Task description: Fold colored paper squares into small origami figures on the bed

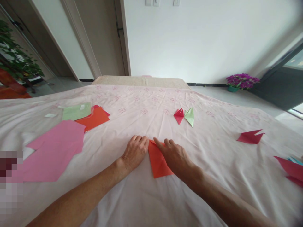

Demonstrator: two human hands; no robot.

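Observation:
A sheet of orange paper (159,162) lies on the bed-like cloth surface in front of me, its far edge folded over in a narrow strip. My left hand (136,150) is closed at the paper's far left corner, fingertips curled down and mostly hidden. Across the paper's right side lies my right hand (176,154), its index finger stretched along the folded edge and the other fingers curled, gripping the paper there. Beyond the hands, a small folded red paper piece (179,116) touches a folded light green paper piece (189,117).
Pink paper sheets (56,151), orange sheets (97,118) and a green packet (77,112) lie to the left. On the right are a folded dark red paper (251,137) and another red folded piece (292,170). The pale flowered cloth (132,97) is wrinkled.

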